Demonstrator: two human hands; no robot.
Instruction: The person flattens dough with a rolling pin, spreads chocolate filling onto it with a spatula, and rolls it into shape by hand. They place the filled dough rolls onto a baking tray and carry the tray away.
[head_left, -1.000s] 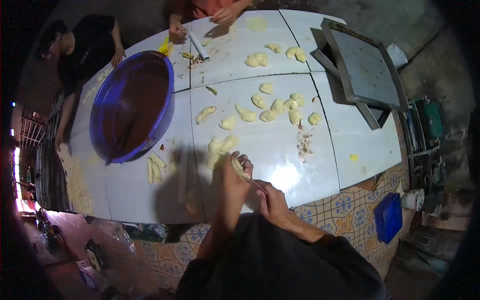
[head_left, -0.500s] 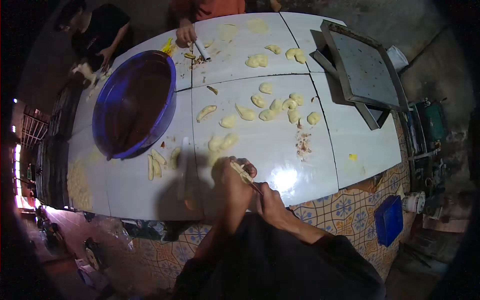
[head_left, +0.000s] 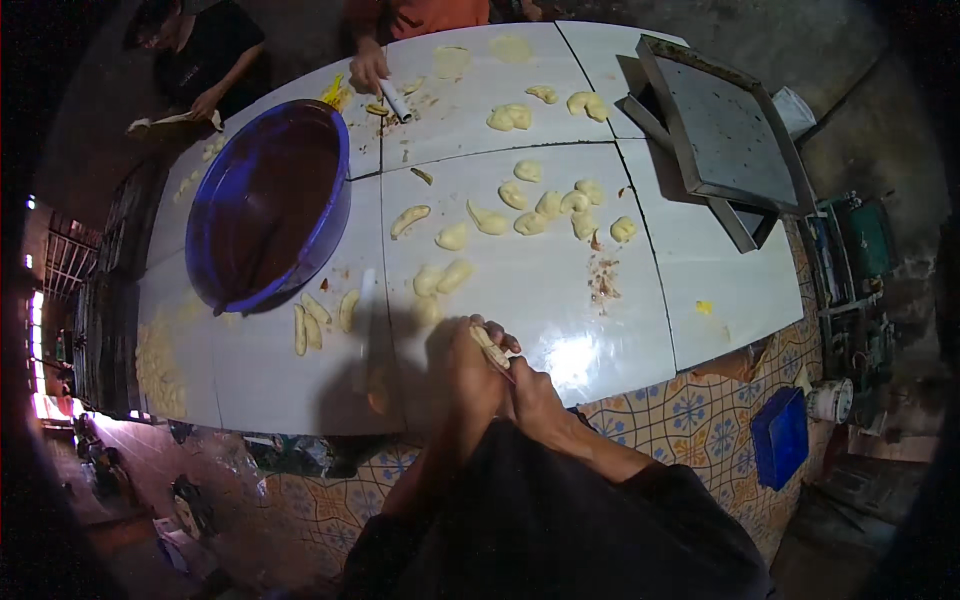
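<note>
My left hand is closed around a pale yellow, finger-shaped piece just over the near edge of the white tiled table. My right hand is pressed against the piece's lower end with its fingers curled. What it holds is hidden. Several similar pale curved pieces lie scattered over the middle of the table, and three lie side by side to my left.
A big blue basin with dark contents stands at the left. A grey metal tray lies at the far right. Two other people work at the far side, one person's hand on a small roll. A blue box sits on the floor.
My hands have drawn a little nearer to me with the piece, from over the table to its front edge. The person at the far left has shifted position.
</note>
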